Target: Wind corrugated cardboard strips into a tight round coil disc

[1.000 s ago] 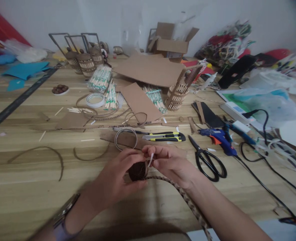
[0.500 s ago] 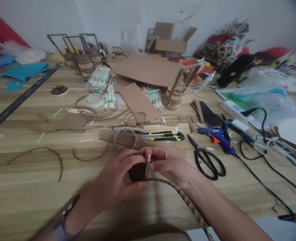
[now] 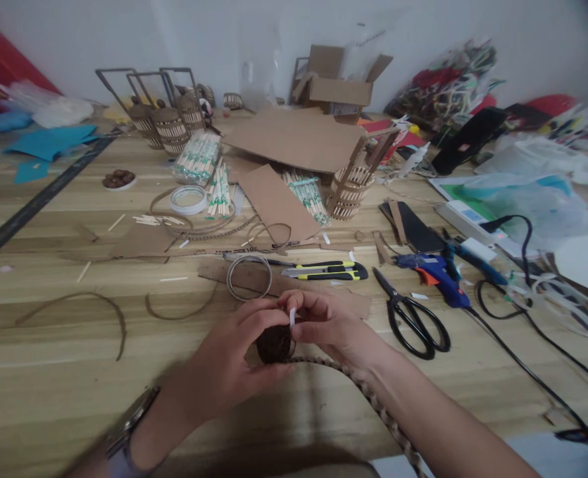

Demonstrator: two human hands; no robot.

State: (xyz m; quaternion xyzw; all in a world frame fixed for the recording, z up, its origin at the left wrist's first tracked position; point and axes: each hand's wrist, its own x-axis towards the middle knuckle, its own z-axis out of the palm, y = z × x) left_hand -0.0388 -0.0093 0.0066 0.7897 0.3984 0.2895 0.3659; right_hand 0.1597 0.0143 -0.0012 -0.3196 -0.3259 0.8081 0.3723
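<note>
My left hand (image 3: 224, 358) is curled around a dark brown round piece (image 3: 273, 344), thumb below and fingers above. A small white strip (image 3: 293, 317) stands at the piece's upper right edge, pinched between the thumb and index finger of my right hand (image 3: 331, 326). From under the round piece a braided cord (image 3: 368, 392) runs right and down, beneath my right wrist and past the forearm. A coil of thin cord (image 3: 249, 277) lies just beyond my fingers, beside a yellow and black cutter (image 3: 331, 270).
Black scissors (image 3: 416, 318) and a blue glue gun (image 3: 438, 275) with its cable lie at the right. Behind are cardboard sheets (image 3: 294, 136), a stick-covered bucket (image 3: 351, 189), stick bundles (image 3: 198, 156) and a tape roll (image 3: 188, 199). Several finished buckets (image 3: 169, 129) stand at the back left.
The white strip has shifted slightly left and stands closer against the round piece, with my right fingertips following it. My left hand has barely moved.
</note>
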